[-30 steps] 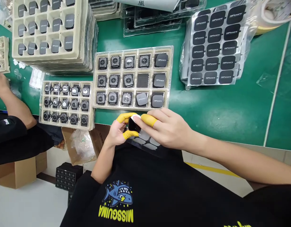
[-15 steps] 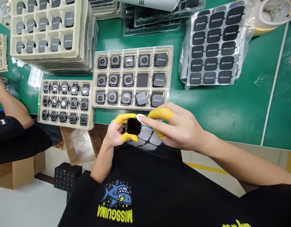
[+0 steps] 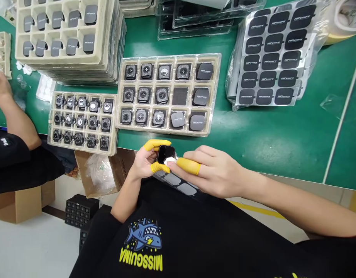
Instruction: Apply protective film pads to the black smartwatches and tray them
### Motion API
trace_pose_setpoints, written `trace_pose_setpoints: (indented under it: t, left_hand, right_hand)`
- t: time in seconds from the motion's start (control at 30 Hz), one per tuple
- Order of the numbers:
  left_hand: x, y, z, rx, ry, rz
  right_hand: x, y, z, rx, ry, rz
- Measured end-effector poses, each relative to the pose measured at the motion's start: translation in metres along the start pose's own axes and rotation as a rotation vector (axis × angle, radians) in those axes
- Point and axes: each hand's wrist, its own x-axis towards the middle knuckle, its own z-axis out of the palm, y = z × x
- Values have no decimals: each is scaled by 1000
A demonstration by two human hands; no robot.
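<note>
Between the yellow-covered thumb and finger of my left hand [image 3: 145, 160] is a black smartwatch [image 3: 165, 152], its dark screen facing up. My right hand [image 3: 214, 170], also with yellow finger covers, pinches a small white cloth [image 3: 170, 160] against the lower right part of the screen. A sheet of grey rounded-square stickers [image 3: 186, 189] lies partly hidden beneath my hands, at the lap. Just beyond my hands, a beige tray [image 3: 166, 129] holds several watches face down and several with dark printed covers; one compartment shows only its dark bottom.
A smaller tray [image 3: 83, 148] of watches sits to the left, below a tall tray stack [image 3: 108, 61]. Sheets of black printed stickers [image 3: 267, 79] lie at right, near a tape roll [image 3: 347, 17]. A co-worker's arm [image 3: 17, 116] rests at far left. A cardboard box [image 3: 122, 166] stands below.
My right hand has moved down and slightly inward, bringing the white cloth from the screen's upper right edge to its lower right part. The left hand still holds the smartwatch. The view has shifted slightly.
</note>
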Motion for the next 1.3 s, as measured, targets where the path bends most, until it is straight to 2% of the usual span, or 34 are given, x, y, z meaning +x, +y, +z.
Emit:
trace_pose_setpoints:
  t: [0.13, 0.3, 0.5, 0.6, 0.67, 0.77, 1.0, 1.3]
  left_hand:
    - [-1, 3, -5, 23, -86, -41]
    - [-2, -2, -7, 75, -124, -70]
    - [-4, -12, -8, 38, -49, 18]
    - [-7, -6, -13, 17, 20, 29]
    - [-8, 0, -16, 24, 52, 37]
    - [-5, 5, -17, 64, 34, 47]
    - [1, 9, -6, 76, 3, 70]
    - [-1, 8, -4, 151, -73, 91]
  right_hand:
    - [6, -1, 1, 2, -18, -45]
    - [14, 5, 10, -100, -56, -32]
    - [13, 12, 12, -205, -24, 41]
    - [3, 10, 3, -187, -48, 102]
    - [-3, 7, -4, -134, -19, 152]
    - [-8, 1, -11, -47, 52, 187]
    - [-2, -10, -9, -5, 1, 106]
    - [17, -6, 0, -50, 2, 41]
